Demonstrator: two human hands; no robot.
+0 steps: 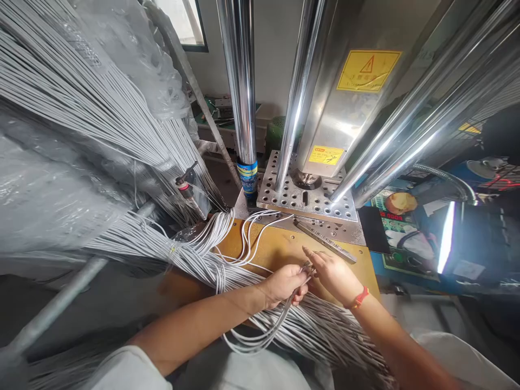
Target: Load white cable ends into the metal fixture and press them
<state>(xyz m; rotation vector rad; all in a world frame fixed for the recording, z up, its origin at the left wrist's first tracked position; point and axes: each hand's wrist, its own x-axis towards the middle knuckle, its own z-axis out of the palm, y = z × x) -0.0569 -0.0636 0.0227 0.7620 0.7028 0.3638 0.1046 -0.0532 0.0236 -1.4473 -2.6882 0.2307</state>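
Note:
My left hand (284, 284) is closed around a small bunch of grey cables (260, 338), which loops down below the hand. The cable ends (306, 268) stick out of its fist. My right hand (333, 273), with a red band on the wrist, pinches those ends with its fingertips. Both hands hover over a thick bundle of grey cables (195, 257) lying across a yellow-brown worktop (280, 246).
A press machine stands behind, with chrome columns (239, 81), a perforated metal plate (304, 197) and yellow warning labels (368, 70). Large cable bundles and plastic sheeting (60, 162) fill the left. A control panel (400, 227) and bright lamp (446, 235) are at the right.

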